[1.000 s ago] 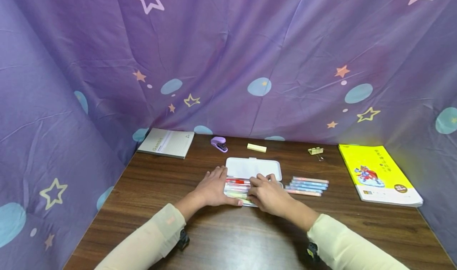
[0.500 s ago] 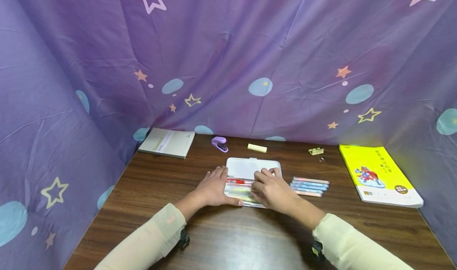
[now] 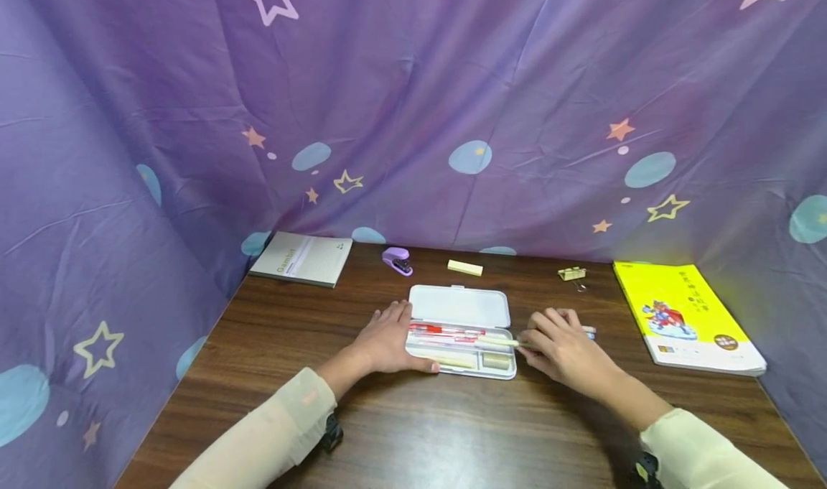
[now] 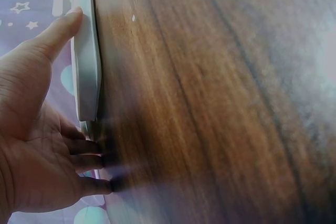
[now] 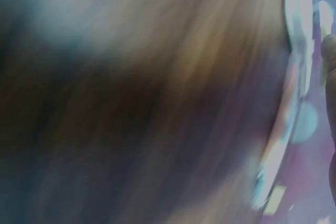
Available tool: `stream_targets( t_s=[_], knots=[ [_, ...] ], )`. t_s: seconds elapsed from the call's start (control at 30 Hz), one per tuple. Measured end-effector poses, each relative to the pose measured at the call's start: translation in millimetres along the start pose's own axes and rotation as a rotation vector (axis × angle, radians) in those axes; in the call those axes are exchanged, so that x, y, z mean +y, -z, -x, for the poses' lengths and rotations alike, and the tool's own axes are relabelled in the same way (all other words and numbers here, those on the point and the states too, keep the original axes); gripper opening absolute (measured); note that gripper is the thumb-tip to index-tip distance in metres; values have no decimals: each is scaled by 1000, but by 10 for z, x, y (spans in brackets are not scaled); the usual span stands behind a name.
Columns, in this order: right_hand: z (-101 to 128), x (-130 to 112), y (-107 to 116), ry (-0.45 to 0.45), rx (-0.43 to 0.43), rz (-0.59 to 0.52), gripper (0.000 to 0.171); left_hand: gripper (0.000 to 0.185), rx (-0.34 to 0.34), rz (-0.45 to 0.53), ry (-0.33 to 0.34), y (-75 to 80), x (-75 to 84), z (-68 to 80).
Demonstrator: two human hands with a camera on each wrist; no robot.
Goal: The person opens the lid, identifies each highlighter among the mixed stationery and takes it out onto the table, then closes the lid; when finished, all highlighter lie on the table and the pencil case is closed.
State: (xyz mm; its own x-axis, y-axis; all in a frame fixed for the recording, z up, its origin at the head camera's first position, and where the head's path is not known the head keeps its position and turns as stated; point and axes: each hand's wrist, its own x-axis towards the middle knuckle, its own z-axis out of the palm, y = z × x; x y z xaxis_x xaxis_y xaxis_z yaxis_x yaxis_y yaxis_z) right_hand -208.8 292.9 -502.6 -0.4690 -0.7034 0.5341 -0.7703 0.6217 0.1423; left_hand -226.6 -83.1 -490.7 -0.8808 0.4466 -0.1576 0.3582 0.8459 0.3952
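Note:
A white pencil case (image 3: 460, 306) lies with its lid folded back, with red pens (image 3: 446, 329) and a pale yellow stick-like item (image 3: 452, 360) inside. At its left end rests my left hand (image 3: 388, 340), fingers straight and spread, thumb against the front edge. In the left wrist view that thumb touches the case's side wall (image 4: 86, 77). My right hand (image 3: 558, 345) pinches the end of a pale yellow-green pen (image 3: 497, 341), which reaches over the case's right part. Behind this hand, several blue and pink pens (image 3: 589, 331) are mostly hidden. The right wrist view is blurred.
Along the back of the wooden table (image 3: 413, 431) are a notebook (image 3: 302, 259), a purple stapler (image 3: 397, 261), a yellow sticky-note block (image 3: 465, 268) and a gold binder clip (image 3: 571, 274). At right lies a yellow book (image 3: 688, 317). A purple curtain (image 3: 413, 115) hangs behind.
My right hand has moved right from over the case to beside its right end, with the pale yellow-green pen in its fingers. The left hand has stayed in place.

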Motion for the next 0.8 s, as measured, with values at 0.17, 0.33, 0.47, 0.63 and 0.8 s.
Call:
stream_targets(
  t_s=[0.17, 0.33, 0.47, 0.63, 0.8],
  knots=[
    [316, 122, 63, -9, 13, 19, 49, 140, -3, 1, 2, 4, 4, 6],
    [542, 180, 99, -28, -8, 66, 54, 139, -2, 5, 3, -8, 0, 11],
    [627, 206, 108, -39, -26, 90, 56, 139, -1, 7, 5, -11, -3, 13],
    [663, 211, 89, -23, -20, 117, 53, 139, -4, 5, 7, -15, -2, 13],
    [681, 209, 73, -19, -16, 138, 56, 139, -4, 4, 5, -21, 1, 8]
  ],
)
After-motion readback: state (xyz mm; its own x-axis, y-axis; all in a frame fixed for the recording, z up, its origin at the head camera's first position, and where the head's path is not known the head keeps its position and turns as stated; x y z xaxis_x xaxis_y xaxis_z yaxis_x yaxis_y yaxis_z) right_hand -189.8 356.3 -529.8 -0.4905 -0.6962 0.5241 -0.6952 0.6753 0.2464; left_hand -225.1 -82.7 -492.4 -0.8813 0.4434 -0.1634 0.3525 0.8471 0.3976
